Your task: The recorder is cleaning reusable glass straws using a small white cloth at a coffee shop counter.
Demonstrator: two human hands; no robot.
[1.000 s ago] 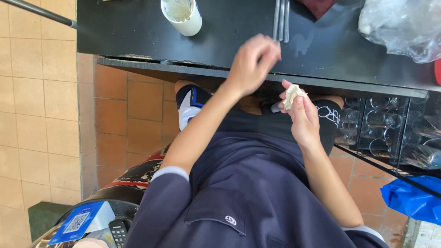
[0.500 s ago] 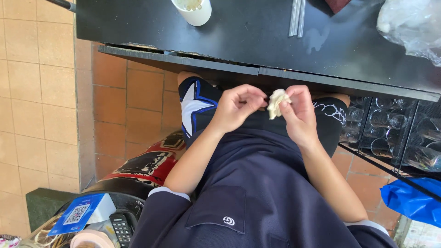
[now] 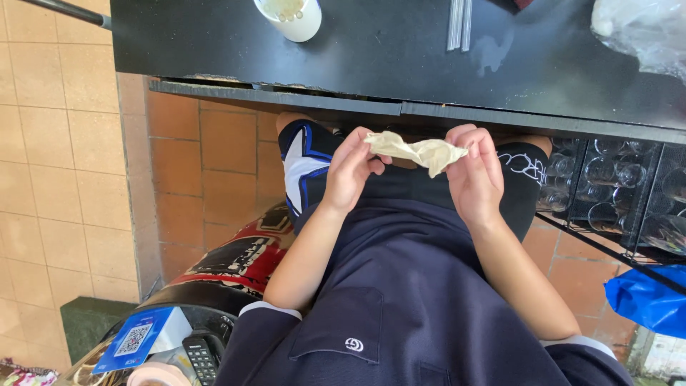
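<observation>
I hold a crumpled pale beige piece of paper or thin wrapper (image 3: 418,150) stretched between both hands, just below the front edge of a black table (image 3: 400,64). My left hand (image 3: 350,171) pinches its left end with the fingertips. My right hand (image 3: 473,175) grips its right end. Both hands hover over my lap, above dark navy clothing (image 3: 400,300) and black shorts with white and blue markings (image 3: 304,168).
On the black table stand a white cup (image 3: 289,16), two metal sticks (image 3: 459,23) and a clear plastic bag (image 3: 639,32). A crate of glasses (image 3: 622,193) sits at right, a blue bag (image 3: 647,300) below it. Tiled floor (image 3: 57,179) lies left; a calculator (image 3: 200,354) and blue card (image 3: 139,337) lie bottom left.
My left hand came down from the table edge to the paper. The small bunched paper in my right hand is now pulled out wider between both hands.
</observation>
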